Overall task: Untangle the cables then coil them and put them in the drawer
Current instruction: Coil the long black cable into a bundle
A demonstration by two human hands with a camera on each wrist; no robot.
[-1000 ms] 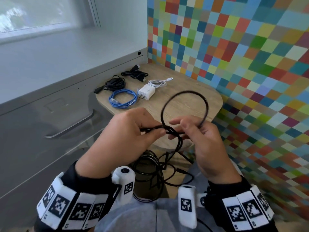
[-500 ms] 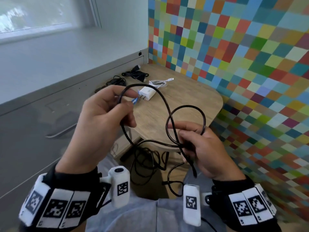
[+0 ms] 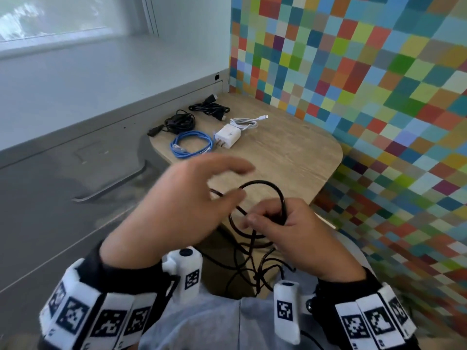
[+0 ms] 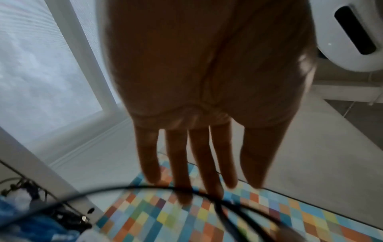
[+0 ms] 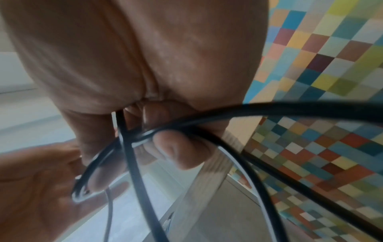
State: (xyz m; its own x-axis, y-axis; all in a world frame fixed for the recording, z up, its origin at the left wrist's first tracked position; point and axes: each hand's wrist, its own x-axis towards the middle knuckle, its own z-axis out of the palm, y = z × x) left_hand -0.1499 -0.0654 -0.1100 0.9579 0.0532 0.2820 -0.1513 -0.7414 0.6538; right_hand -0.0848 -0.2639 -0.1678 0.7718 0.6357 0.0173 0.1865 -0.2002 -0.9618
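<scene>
Right hand (image 3: pixel 298 231) is pinching one black cable (image 3: pixel 265 184) loop; left hand (image 3: pixel 182 205) is hovering, fingers spread, released. Four coiled cables are lying at the worktop's (image 3: pixel 290 157) far left corner: two black, one blue, one white.

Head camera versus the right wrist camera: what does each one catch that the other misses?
Only the head view shows the wooden table with the blue cable, the white charger and two black cable bundles, plus the drawer handle. Only the right wrist view shows the right hand from the palm side, fingers curled round crossing loops of the black cable. Both show that cable, the open left hand and the coloured checkered wall.
</scene>
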